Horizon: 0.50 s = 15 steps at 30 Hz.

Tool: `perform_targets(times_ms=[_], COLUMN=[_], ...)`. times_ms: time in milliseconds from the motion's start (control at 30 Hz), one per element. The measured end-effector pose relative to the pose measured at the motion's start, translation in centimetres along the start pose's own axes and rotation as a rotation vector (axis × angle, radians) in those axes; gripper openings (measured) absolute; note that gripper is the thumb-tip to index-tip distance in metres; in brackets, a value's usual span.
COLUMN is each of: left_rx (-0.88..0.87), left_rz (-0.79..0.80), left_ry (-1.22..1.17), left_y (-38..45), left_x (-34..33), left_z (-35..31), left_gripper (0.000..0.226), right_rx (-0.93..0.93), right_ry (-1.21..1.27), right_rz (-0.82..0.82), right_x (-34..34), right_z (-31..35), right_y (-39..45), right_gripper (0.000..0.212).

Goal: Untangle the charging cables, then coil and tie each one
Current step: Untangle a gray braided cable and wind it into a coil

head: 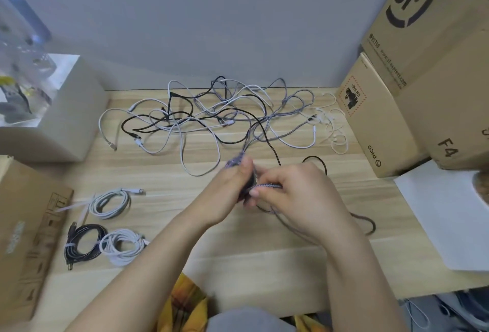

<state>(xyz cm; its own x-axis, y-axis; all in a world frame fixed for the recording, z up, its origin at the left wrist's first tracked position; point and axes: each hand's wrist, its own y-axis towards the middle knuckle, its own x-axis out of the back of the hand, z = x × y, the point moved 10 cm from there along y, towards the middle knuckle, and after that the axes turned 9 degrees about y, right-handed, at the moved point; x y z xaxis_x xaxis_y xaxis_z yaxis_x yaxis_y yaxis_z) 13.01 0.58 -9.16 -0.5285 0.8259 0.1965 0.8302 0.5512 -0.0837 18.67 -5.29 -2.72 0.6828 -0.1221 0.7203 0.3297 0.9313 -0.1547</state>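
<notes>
A tangle of white, grey and black charging cables [211, 112] sprawls across the far half of the wooden table [264, 265]. My left hand [227, 194] and my right hand [299, 194] meet at the table's middle, both pinching a grey braided cable [267, 186] bunched between them. Its far end runs up into the tangle, and a loose loop trails to the right of my right wrist. At the near left lie three tied coils: a white coil [111, 203], a black coil [83, 244] and another white coil [123, 248].
Cardboard boxes [412, 67] are stacked at the right, with a white sheet [444, 212] in front of them. A white box [60, 109] carrying a clear bag stands at the back left. A flat cardboard box [23, 239] lies at the left edge. Thin white ties [333, 122] lie by the tangle.
</notes>
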Motion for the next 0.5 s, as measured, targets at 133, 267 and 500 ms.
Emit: perform_targets(times_ms=[133,267,500], left_rx=[0.079,-0.015,-0.071], left_rz=[0.404,0.635,0.307], left_ry=[-0.136,-0.768,-1.277], left_y=[-1.5,-2.7,-0.9], left_x=[-3.5,-4.0,-0.6], left_z=[0.9,-2.7,-2.6], left_gripper=[0.115,0.097,0.021], right_rx=[-0.023,0.037,-0.055], right_ry=[0.283,0.552,0.485], right_rz=[-0.175,-0.289,-0.044], right_x=[2.0,2.9,-2.7], right_z=[-1.9,-3.9,-5.9], right_y=[0.3,0.7,1.1], right_gripper=[0.012,0.021,0.025])
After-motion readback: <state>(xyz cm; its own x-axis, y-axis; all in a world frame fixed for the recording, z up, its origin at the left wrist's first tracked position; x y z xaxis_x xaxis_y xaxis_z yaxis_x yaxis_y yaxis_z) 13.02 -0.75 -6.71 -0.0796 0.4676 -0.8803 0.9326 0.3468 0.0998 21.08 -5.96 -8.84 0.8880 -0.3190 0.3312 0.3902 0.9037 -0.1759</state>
